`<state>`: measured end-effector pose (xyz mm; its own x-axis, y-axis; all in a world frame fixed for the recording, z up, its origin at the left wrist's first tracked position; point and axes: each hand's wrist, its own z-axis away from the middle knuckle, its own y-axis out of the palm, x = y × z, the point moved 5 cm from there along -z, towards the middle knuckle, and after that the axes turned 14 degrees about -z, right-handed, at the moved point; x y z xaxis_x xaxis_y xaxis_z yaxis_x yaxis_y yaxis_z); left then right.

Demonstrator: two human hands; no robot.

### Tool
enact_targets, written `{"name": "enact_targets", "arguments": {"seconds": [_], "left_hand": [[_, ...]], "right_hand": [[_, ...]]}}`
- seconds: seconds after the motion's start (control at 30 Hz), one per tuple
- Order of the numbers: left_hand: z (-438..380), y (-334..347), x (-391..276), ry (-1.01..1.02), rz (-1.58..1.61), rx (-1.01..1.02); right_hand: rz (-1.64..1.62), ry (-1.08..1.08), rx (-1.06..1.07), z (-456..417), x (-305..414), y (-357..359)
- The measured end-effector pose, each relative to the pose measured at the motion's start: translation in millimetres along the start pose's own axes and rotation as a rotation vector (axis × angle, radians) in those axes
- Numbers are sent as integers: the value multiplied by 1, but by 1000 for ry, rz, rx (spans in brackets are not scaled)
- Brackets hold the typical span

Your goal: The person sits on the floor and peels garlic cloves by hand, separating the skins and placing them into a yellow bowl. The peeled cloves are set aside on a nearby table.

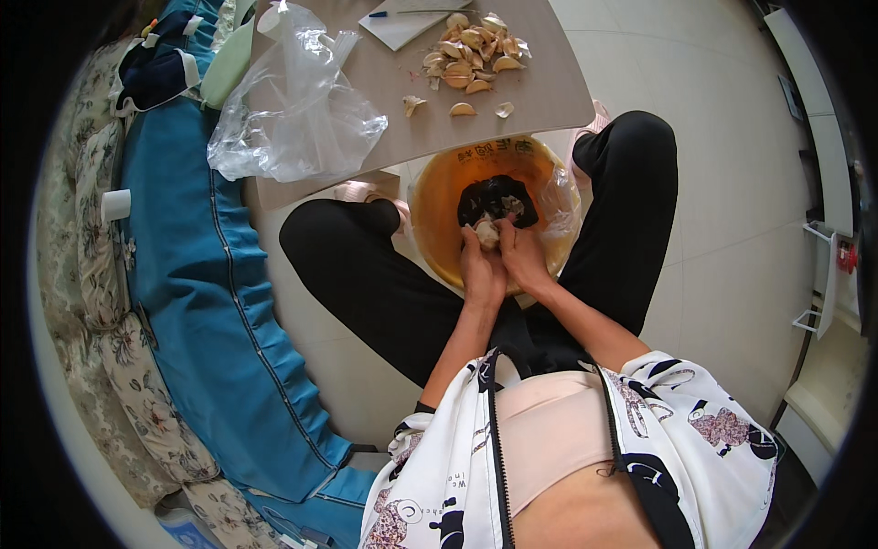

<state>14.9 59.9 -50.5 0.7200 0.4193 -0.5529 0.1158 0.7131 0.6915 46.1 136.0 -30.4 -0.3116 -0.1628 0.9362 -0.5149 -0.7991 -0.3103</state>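
Both hands hold a pale garlic bulb (488, 235) over an orange plastic bucket (439, 219) between the knees. My left hand (483, 270) grips it from the left and below, and my right hand (525, 255) holds its right side with the thumb near the top. Inside the bucket lies a black plastic bag (483, 194) with pale scraps of garlic skin (512, 205) on it. On the table (549, 89) beyond sits a heap of garlic cloves (472, 51). A single clove (463, 109) and some bits of skin lie nearer the table's edge.
A crumpled clear plastic bag (295, 117) covers the table's left part and hangs past its edge. Farther back is a white board (405, 24) with a thin knife-like tool on it. A blue-covered sofa (185, 274) runs along the left. White cabinets (809, 130) stand far right.
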Motion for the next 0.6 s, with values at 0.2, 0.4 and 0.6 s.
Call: {"name": "enact_targets", "arguments": {"seconds": [0.2, 0.4, 0.6], "left_hand": [[6, -7, -18, -23, -5, -186], [7, 8, -14, 100, -234, -2], [18, 13, -29, 114, -280, 15]], "right_hand": [[-25, -23, -102, -1, -7, -14], [-146, 115, 165, -1, 19, -7], [-222, 270, 437, -1, 14, -4]]}}
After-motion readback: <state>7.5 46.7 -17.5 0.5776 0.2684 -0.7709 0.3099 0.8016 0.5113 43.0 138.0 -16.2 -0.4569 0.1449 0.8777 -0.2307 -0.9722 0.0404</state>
